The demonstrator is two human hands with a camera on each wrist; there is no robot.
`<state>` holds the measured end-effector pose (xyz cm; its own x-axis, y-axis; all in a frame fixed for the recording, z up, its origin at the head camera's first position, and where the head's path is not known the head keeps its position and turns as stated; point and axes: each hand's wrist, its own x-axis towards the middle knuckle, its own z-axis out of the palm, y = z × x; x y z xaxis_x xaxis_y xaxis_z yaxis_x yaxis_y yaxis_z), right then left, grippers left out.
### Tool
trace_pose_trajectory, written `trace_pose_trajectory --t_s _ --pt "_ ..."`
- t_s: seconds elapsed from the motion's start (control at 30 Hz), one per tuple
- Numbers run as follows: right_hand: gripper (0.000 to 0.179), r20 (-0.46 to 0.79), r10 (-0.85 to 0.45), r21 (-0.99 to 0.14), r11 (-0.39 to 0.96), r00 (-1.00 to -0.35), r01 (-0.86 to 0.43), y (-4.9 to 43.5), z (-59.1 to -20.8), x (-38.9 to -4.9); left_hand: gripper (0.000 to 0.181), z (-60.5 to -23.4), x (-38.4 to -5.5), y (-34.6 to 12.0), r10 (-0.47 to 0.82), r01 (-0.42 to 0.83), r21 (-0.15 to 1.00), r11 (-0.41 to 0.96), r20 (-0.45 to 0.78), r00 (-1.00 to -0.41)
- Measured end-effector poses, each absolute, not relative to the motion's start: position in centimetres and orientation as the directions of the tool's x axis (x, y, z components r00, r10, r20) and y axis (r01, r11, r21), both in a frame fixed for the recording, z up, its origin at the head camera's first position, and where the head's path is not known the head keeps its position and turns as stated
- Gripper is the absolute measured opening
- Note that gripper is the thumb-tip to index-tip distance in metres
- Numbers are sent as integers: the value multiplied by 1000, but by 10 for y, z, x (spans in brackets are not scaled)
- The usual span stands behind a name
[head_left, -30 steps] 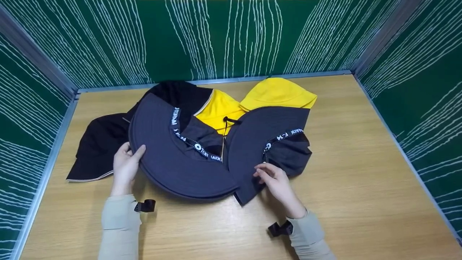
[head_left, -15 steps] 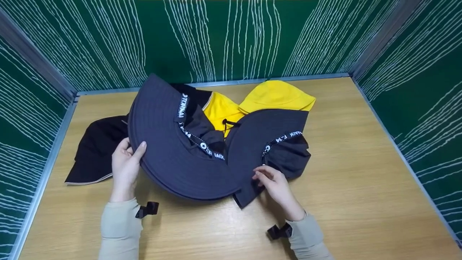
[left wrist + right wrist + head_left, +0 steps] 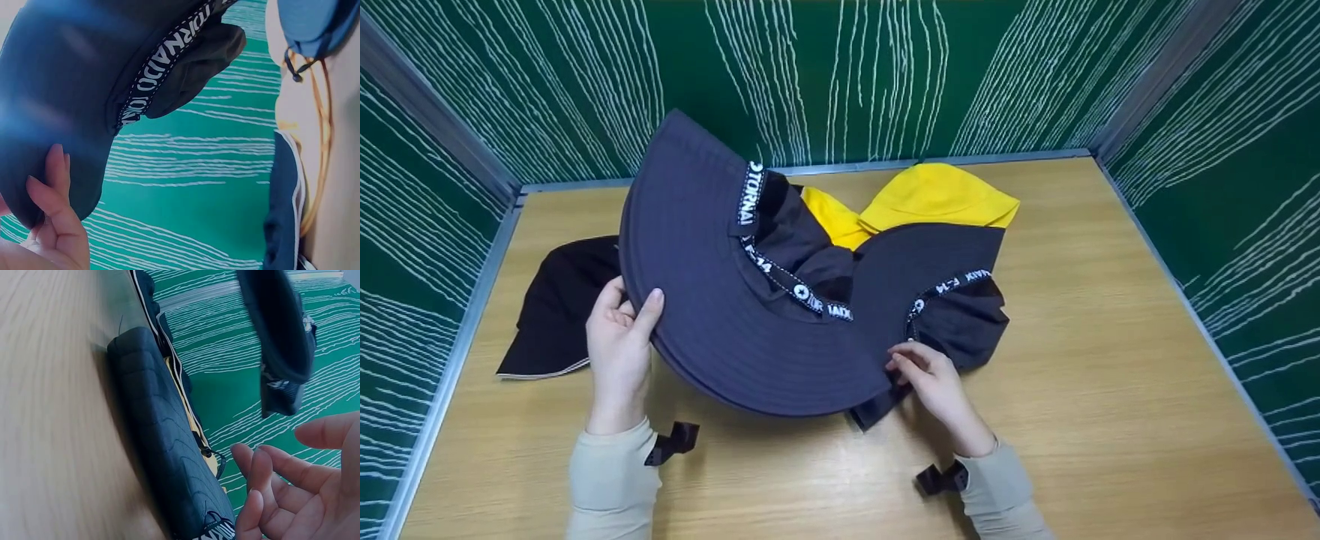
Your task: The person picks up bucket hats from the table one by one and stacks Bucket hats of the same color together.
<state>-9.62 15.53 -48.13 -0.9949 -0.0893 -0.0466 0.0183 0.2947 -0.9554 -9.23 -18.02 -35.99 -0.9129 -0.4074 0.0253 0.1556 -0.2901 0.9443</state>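
My left hand (image 3: 619, 341) grips the left edge of a dark grey wide-brimmed bucket hat (image 3: 690, 300), thumb over the brim. The hat is tilted up off the table, its lettered inner band facing the camera. In the left wrist view, fingers of the left hand (image 3: 59, 219) pinch the brim (image 3: 50, 112). A second dark grey bucket hat (image 3: 945, 251) lies to the right, partly covered by the lifted one in the head view. My right hand (image 3: 934, 379) hovers by its band, fingers loosely bent. In the right wrist view, nothing shows in the right hand (image 3: 298, 489).
A black hat with pale edging (image 3: 562, 307) lies at the left. Behind the grey hats are a yellow bucket hat (image 3: 937, 195) and another yellow piece (image 3: 832, 217), partly hidden. Green panels with white lines (image 3: 870, 82) wall in the wooden table (image 3: 1140, 337).
My left hand has raised and tilted the dark grey hat upward, its crown shifting right. It now hides the black cloth at the back. My right hand has hardly moved.
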Motion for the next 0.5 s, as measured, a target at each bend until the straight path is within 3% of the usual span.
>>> trace_pose_trajectory --t_s 0.13,0.3,0.5 --pt "18 -58 -91 -963 268 -994 32 155 -479 -95 21 -356 -86 -177 -402 194 930 -311 56 -914" --pt "33 -119 -108 -984 142 -987 103 155 -473 -95 20 -353 -78 -172 -389 252 902 -350 105 -915" --pt "48 -60 -235 -980 -168 -970 101 159 -468 -94 21 -353 -69 -166 -385 306 866 -395 147 -911"
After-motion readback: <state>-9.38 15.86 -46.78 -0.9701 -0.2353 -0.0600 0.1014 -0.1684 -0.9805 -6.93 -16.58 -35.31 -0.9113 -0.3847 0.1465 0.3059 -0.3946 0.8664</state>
